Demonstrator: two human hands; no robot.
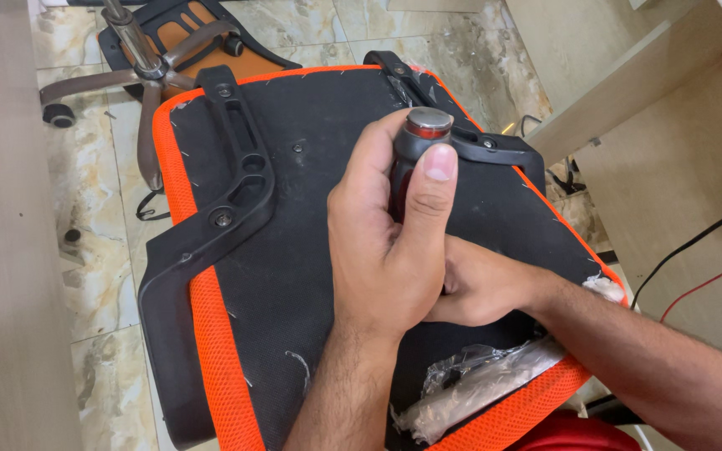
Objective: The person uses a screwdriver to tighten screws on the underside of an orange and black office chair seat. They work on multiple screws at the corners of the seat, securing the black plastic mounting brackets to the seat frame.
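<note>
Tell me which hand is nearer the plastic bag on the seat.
Right. The right hand lies low on the seat, just above the plastic bag. The left hand is higher, wrapped around the screwdriver handle.

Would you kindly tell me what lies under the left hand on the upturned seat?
The left hand grips a screwdriver handle; beneath it the right hand rests on the seat underside. The tool's shaft and tip are covered.

A wheeled chair base point(139, 71) is seen lying on the marble floor point(94, 276). Black and red cables point(695, 259) are run along the wall. A crumpled plastic wrapper point(470, 388) is seen nearby.
</note>
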